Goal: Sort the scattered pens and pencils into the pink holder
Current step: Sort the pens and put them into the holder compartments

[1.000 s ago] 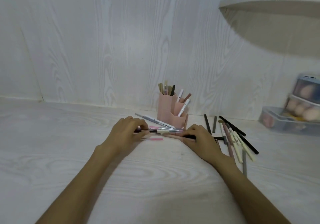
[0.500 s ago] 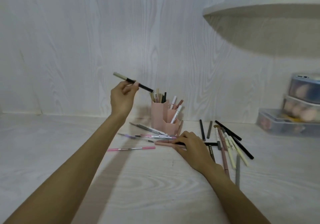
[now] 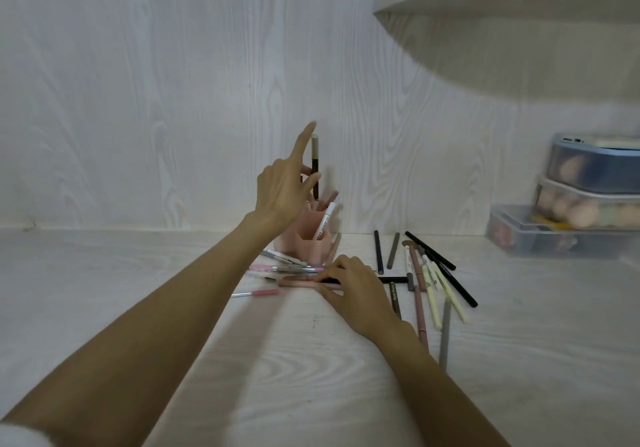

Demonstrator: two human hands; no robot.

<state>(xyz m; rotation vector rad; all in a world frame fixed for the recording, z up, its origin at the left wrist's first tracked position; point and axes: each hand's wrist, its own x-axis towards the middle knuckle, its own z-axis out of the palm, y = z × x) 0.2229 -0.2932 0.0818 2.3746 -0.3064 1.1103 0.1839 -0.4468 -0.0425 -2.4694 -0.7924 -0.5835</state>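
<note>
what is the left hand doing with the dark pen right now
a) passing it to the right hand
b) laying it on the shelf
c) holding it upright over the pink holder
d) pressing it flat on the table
c: the left hand holds the dark pen upright, its lower end at the pink holder.

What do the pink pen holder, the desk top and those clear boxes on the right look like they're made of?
Pink holder: probably matte moulded plastic, going by its even colour, thin walls and dull surface. Desk top: whitewashed wood-grain finish with little shine; whether it is laminate or real wood cannot be told. Clear boxes: likely transparent plastic, since rounded items show through their walls.
</note>
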